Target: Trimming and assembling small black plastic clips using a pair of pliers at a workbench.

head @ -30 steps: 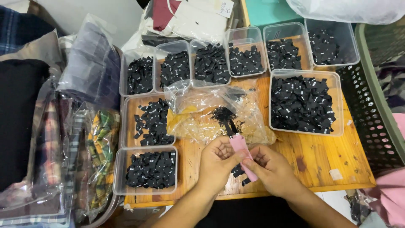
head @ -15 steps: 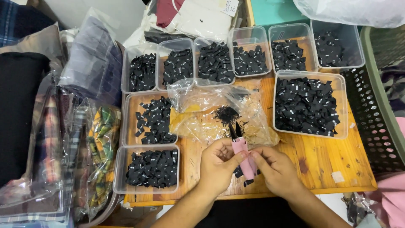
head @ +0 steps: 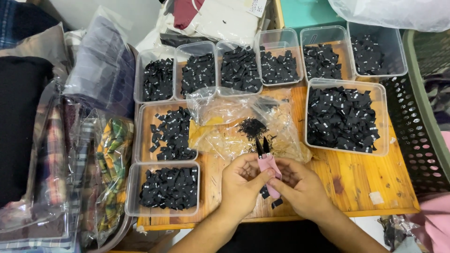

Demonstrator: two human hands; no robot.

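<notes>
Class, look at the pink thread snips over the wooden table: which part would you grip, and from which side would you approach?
Probably grip the pink thread snips by the pink handle, coming from the near edge of the wooden table. The black blades point away toward the trays, so the handle end faces the person, where the left hand and right hand meet it.

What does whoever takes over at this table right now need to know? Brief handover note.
Left hand and right hand meet over the wooden table, together holding pink snips, blades up and slightly apart.
A few small black labels lie under the hands.
Nine clear trays hold sorted black labels; the biggest tray is at right.
A plastic bag with dark trimmings lies ahead.
What is left cannot be told.
</notes>
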